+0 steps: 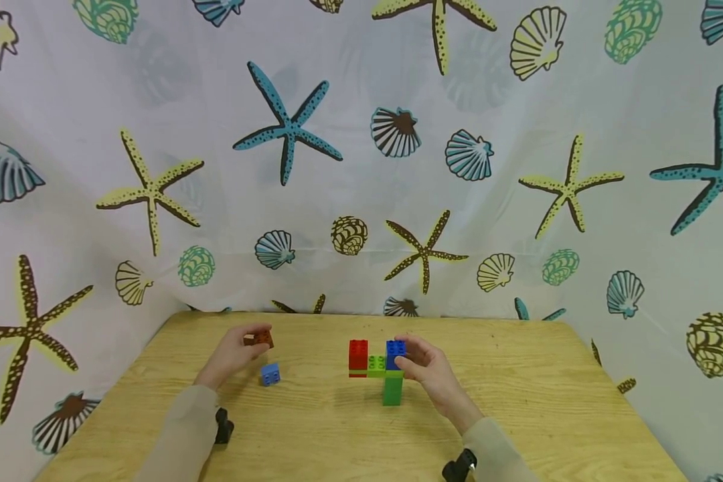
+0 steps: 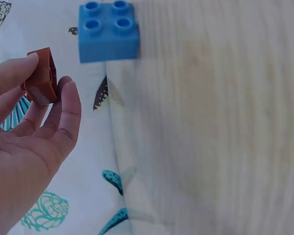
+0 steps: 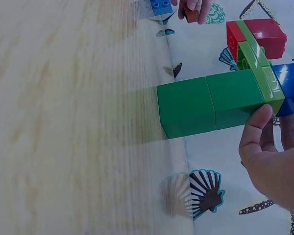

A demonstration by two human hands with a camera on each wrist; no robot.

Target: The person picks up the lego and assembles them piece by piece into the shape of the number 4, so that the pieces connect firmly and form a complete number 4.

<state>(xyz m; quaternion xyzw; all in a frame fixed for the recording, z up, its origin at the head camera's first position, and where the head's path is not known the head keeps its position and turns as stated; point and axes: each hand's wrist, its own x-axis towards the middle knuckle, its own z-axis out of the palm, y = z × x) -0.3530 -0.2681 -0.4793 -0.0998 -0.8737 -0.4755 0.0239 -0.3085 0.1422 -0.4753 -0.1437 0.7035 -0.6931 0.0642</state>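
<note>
My left hand (image 1: 229, 353) pinches a reddish-brown building brick (image 2: 41, 78) between thumb and fingers, held up off the table. Nearby on the tabletop lies a light blue brick (image 1: 270, 375) with studs. A small brick structure stands upright: stacked green bricks (image 3: 210, 103) form its column, with a long lime-green piece (image 1: 376, 363) across the top. On the left of that piece sits a red brick (image 1: 358, 355), with a thin red part beneath. At its right end is a dark blue brick (image 1: 395, 355), which my right hand (image 1: 438, 383) grips, the thumb at the joint with the lime-green piece.
The wooden table (image 1: 518, 395) reaches back to a white curtain (image 1: 361, 187) printed with shells and starfish. A black wrist camera (image 1: 223, 426) is on the left wrist, and another black camera (image 1: 460, 464) is on the right.
</note>
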